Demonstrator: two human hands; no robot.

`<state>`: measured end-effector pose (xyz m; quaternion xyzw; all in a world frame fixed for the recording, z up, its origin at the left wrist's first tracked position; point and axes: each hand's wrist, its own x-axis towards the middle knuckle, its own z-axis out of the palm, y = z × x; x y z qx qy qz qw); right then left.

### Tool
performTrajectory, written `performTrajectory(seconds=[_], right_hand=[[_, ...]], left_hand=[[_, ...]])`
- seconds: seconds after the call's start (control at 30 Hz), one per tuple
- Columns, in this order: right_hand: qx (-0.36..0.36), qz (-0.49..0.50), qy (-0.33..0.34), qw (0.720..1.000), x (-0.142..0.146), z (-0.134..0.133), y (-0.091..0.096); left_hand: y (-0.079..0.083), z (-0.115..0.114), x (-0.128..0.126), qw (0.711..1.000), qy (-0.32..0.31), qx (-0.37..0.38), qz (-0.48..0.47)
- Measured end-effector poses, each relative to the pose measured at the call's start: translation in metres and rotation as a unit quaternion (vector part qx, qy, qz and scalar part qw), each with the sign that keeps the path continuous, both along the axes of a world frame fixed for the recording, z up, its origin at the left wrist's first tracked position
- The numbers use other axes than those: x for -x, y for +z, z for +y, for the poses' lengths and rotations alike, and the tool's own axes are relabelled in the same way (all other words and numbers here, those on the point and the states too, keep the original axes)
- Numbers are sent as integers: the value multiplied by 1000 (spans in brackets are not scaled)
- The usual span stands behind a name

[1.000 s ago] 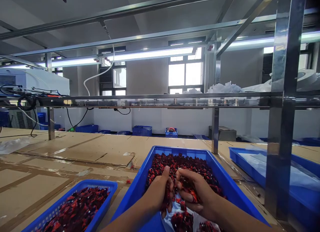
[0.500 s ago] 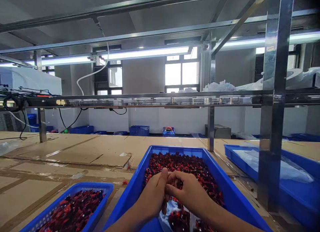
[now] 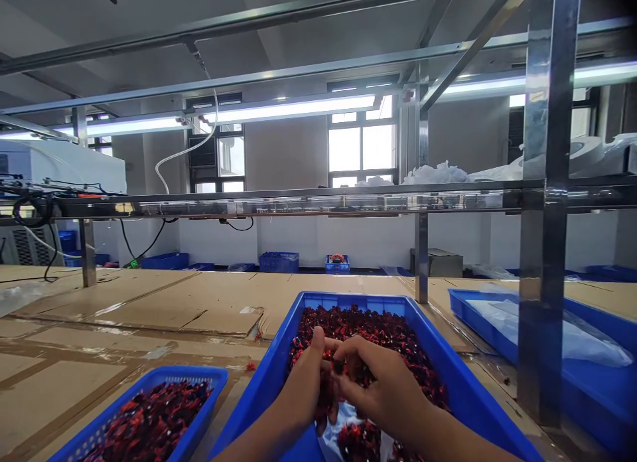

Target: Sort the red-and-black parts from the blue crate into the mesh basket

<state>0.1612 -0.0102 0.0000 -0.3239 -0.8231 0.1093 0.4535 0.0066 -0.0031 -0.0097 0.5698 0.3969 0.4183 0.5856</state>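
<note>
A deep blue plastic tray (image 3: pixel 348 300) sits directly below me, heaped with dark red dried petals (image 3: pixel 378 336). A silvery liner (image 3: pixel 343 437) shows through the heap near the tray's front. My left hand (image 3: pixel 303 385) is in the tray, cupped around a clump of petals. My right hand (image 3: pixel 383 385) curls in beside it, its fingertips pinching petals close to my left fingers. Both hands hide the middle of the heap.
A smaller blue mesh-sided basket (image 3: pixel 184 377) of the same petals stands at front left. A blue tray lined with clear plastic (image 3: pixel 497 329) lies to the right, beside a steel rack upright (image 3: pixel 545 249). Cardboard (image 3: pixel 149 309) covers the bench.
My hands were apart a second ago, then came together. Now my right fingers curl toward my left hand over the petals. The view has shifted slightly.
</note>
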Motion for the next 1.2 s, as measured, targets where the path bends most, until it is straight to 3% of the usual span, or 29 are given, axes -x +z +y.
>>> performTrajectory(seconds=[0.13, 0.2, 0.23, 0.27, 0.33, 0.37, 0.4, 0.43, 0.47, 0.53, 0.6, 0.67, 0.73, 0.87, 0.97, 1.07, 1.2], right_hand=[[37, 27, 29, 999, 3, -2, -2], [126, 113, 59, 984, 3, 0, -3], [212, 164, 89, 959, 3, 3, -4], [312, 211, 125, 918, 1, 6, -5], [481, 277, 193, 809, -2, 14, -7], [527, 294, 213, 769, -4, 18, -8], [547, 301, 219, 750, -5, 21, -9], [547, 302, 210, 751, -5, 23, -9], [532, 294, 191, 770, -5, 24, -9], [466, 233, 139, 842, -3, 21, -7], [335, 140, 95, 927, 0, 14, -3], [208, 44, 66, 975, 3, 5, 0], [152, -12, 41, 987, 5, -2, 0], [199, 13, 4, 980, 9, -2, -8], [341, 135, 51, 929, 10, 7, -11], [512, 214, 144, 819, 6, 14, -4], [603, 240, 241, 721, -2, 16, 4]], left_hand=[[0, 1, 1, 1000, 8, -9, -8], [0, 2, 2, 1000, 15, 0, -25], [0, 2, 3, 999, 19, 9, -31], [0, 3, 3, 999, 23, 19, -35], [0, 4, 3, 998, 29, 33, -34], [0, 4, 3, 998, 31, 36, -30], [0, 3, 3, 998, 32, 37, -26], [0, 3, 2, 999, 33, 36, -22], [-1, 3, 1, 999, 33, 32, -17], [-1, 3, 0, 999, 34, 26, -10], [-1, 4, -1, 999, 38, 21, -3], [-2, 5, -1, 999, 48, 26, 6], [-3, 7, -1, 997, 63, 32, 17], [-4, 8, -2, 996, 83, 32, 25], [-5, 10, -3, 996, 85, 31, 19], [-6, 13, -1, 997, 72, 22, 17], [-10, 13, 0, 999, 37, -2, 34]])
